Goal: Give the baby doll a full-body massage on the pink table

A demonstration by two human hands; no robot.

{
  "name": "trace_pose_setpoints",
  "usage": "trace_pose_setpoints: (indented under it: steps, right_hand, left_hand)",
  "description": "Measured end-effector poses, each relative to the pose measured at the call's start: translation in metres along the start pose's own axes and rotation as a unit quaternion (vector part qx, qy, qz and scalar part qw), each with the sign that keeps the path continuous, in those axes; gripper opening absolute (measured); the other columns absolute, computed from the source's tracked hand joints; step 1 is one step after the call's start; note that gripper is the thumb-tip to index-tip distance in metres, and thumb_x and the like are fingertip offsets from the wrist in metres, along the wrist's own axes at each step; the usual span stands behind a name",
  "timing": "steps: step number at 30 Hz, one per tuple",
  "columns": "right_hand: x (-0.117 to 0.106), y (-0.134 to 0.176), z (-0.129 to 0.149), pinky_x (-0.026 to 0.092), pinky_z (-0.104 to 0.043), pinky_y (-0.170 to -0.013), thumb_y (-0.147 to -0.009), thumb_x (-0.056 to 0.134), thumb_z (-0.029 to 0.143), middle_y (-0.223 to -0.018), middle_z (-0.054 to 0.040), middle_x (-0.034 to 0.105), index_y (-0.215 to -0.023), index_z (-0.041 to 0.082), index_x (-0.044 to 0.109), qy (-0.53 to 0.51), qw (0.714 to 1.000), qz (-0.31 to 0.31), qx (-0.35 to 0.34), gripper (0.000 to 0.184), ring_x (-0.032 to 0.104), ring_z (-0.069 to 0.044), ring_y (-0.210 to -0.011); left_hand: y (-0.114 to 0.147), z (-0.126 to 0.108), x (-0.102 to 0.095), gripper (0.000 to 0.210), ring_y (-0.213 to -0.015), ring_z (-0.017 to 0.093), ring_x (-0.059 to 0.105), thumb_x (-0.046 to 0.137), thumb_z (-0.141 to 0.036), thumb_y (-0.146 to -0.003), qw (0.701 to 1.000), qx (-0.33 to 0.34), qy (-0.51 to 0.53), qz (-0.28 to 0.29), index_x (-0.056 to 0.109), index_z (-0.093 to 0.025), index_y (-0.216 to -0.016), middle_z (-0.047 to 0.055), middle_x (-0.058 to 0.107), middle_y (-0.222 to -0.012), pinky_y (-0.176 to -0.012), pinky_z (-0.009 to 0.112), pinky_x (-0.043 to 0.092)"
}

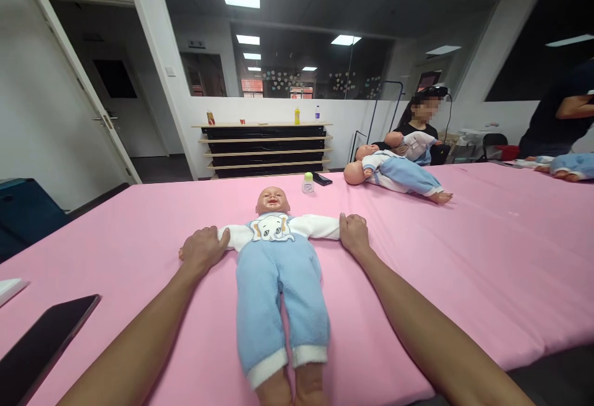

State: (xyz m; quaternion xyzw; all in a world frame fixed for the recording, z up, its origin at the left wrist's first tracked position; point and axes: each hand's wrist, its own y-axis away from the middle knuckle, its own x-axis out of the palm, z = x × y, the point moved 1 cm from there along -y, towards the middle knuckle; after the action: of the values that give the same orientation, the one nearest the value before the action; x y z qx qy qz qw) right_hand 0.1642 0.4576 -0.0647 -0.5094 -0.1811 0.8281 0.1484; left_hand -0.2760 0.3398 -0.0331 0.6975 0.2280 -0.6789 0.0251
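Note:
A baby doll [278, 270] lies on its back on the pink table cover [417, 257], head away from me and legs toward me. It wears a blue and white suit with an elephant face on the chest. Both its arms are stretched out sideways. My left hand [204, 248] is closed around the doll's sleeved arm on the left, near its hand. On the other side my right hand [355, 233] grips the end of the right-hand sleeve, covering the doll's hand.
Behind the doll's head stand a small green-capped bottle [308, 183] and a dark phone [322, 179]. Another doll [399, 174] lies to the right, near a seated person [420, 127] holding a doll. A black tablet-like device [46, 344] lies at the near left.

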Motion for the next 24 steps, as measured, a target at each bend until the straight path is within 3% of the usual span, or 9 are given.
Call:
trace_pose_setpoints:
  steps: [2,6,9,11,17,20,24]
  right_hand:
    - [-0.001,0.0,0.001,0.036,-0.042,-0.097,-0.099,0.017,0.053,-0.113,-0.0205,0.061,-0.093,0.011,0.071,0.004,1.0,-0.02,0.0,0.068,0.052,-0.031,-0.11]
    - [-0.004,0.005,0.005,0.041,-0.039,-0.08,-0.097,0.021,0.057,-0.106,-0.0192,0.06,-0.091,0.013,0.069,0.011,1.0,-0.019,0.017,0.065,0.059,-0.027,-0.087]
    - [-0.006,0.009,0.007,0.041,-0.038,-0.078,-0.095,0.03,0.057,-0.097,-0.0165,0.061,-0.085,0.014,0.067,-0.022,0.999,-0.04,0.024,0.058,0.059,-0.026,-0.084]
    - [-0.007,0.009,0.008,0.041,-0.037,-0.081,-0.095,0.033,0.053,-0.094,-0.0146,0.061,-0.085,0.015,0.067,-0.053,0.996,-0.066,0.026,0.052,0.058,-0.025,-0.087]
    - [-0.008,-0.001,0.009,0.04,-0.036,-0.086,-0.091,0.04,0.047,-0.089,-0.0126,0.063,-0.081,0.015,0.069,-0.119,0.986,-0.101,0.063,0.044,0.058,-0.025,-0.09]
    - [-0.004,-0.007,0.01,0.041,-0.038,-0.085,-0.082,0.053,0.048,-0.087,-0.0122,0.065,-0.089,0.014,0.07,-0.172,0.971,-0.123,0.115,0.039,0.058,-0.026,-0.087]
    - [0.002,-0.011,0.008,0.042,-0.039,-0.085,-0.069,0.068,0.046,-0.085,-0.011,0.067,-0.104,0.012,0.067,-0.263,0.935,-0.152,0.184,0.049,0.059,-0.026,-0.082]
  left_hand:
    - [-0.001,-0.001,0.002,0.06,-0.085,0.032,0.061,0.027,-0.062,-0.087,1.0,0.004,0.008,-0.011,0.064,-0.016,-0.085,0.017,0.066,-0.09,-0.07,0.038,0.041]
    - [0.0,0.008,0.005,0.055,-0.083,0.03,0.06,0.031,-0.059,-0.088,0.999,0.022,0.035,-0.031,0.064,-0.016,-0.082,0.015,0.066,-0.086,-0.072,0.039,0.042]
    - [-0.003,0.02,0.008,0.041,-0.092,0.029,0.06,0.035,-0.044,-0.089,0.989,0.108,0.094,-0.044,0.066,-0.017,-0.089,0.014,0.067,-0.097,-0.08,0.038,0.043]
    - [-0.005,0.027,0.011,0.037,-0.098,0.027,0.059,0.035,-0.034,-0.088,0.98,0.124,0.141,-0.064,0.066,-0.017,-0.098,0.013,0.066,-0.105,-0.084,0.036,0.043]
    - [-0.009,0.036,0.017,0.049,-0.094,0.034,0.058,0.037,-0.046,-0.085,0.986,-0.078,0.118,-0.086,0.067,-0.01,-0.099,0.02,0.065,-0.099,-0.083,0.044,0.042]
    - [-0.009,0.035,0.017,0.058,-0.095,0.039,0.056,0.037,-0.055,-0.084,0.986,-0.12,0.091,-0.076,0.069,-0.008,-0.094,0.023,0.064,-0.095,-0.084,0.049,0.04]
    - [-0.012,0.041,0.015,0.064,-0.088,0.039,0.058,0.033,-0.064,-0.083,0.981,-0.148,0.117,-0.05,0.068,-0.009,-0.086,0.023,0.064,-0.089,-0.077,0.049,0.042]
